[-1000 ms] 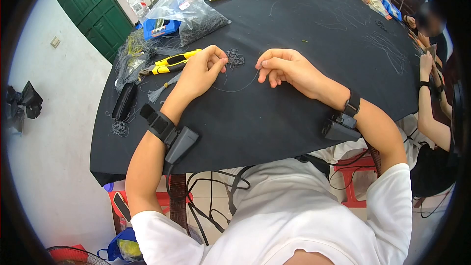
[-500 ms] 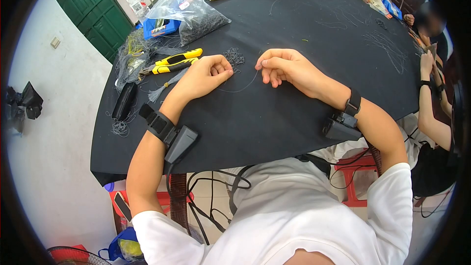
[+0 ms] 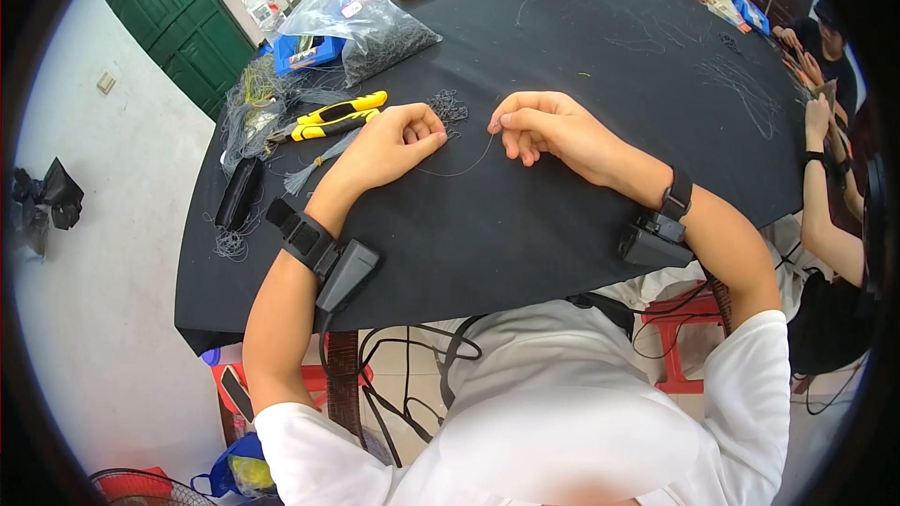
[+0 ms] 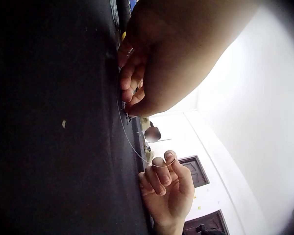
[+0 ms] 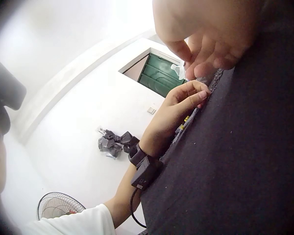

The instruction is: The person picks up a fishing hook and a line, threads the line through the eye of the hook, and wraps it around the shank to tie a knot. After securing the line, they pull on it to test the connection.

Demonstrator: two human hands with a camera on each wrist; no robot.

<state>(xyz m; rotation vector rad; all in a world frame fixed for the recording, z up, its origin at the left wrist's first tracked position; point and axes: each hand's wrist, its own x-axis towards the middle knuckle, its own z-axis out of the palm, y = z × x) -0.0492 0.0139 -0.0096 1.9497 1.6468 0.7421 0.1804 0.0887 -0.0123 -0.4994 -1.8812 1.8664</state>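
A thin, pale line (image 3: 459, 172) sags in a shallow curve between both hands, low over the black tablecloth. One end is pinched by the thumb and fingertip of my right hand (image 3: 555, 134), its other fingers loosely bent. The left hand (image 3: 392, 147) has thumb against curled fingers at the other end; in the left wrist view the line (image 4: 129, 139) runs up to these fingertips. Just beyond the left hand lies a tangle of small dark pieces (image 3: 448, 107). Yellow-and-black pliers (image 3: 337, 115) and a tied bundle of grey strands (image 3: 314, 167) lie left of it.
A clear bag of dark pieces (image 3: 384, 45) leans by a blue box (image 3: 307, 54) at the back left. Nearer stands a black pouch (image 3: 239, 193). Loose strands (image 3: 741, 89) lie at the right, where another person works at the table edge.
My left hand has shifted slightly toward me and to the right, showing more of the pliers' handles. The right hand stays nearly still. The person at the right has moved their head.
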